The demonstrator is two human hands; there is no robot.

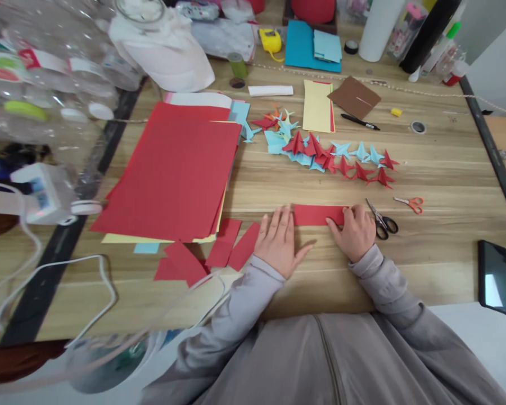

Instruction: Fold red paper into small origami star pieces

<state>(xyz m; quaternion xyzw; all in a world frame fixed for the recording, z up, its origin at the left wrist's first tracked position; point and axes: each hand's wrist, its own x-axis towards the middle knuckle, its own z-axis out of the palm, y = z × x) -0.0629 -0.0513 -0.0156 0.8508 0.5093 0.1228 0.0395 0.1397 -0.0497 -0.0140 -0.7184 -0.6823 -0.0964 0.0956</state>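
A red paper strip [314,215] lies lengthwise on the wooden table in front of me. My left hand [277,241] rests flat at its left end, fingers stretched and thumb spread out. At the other end my right hand [357,232] pinches the strip, its thumb on top and its fingers curled over the right edge. Black-handled scissors [383,221] lie just right of that hand, and small orange-handled scissors [411,204] lie farther right. Several loose red paper pieces [223,243] sit left of my left hand.
A stack of red sheets [177,174] covers the left side. Folded paper cranes [341,160] in red and blue spread beyond the strip. Farther back are yellow paper [317,107], brown paper [354,98] and a black pen [360,121]. A phone [493,275] lies at right.
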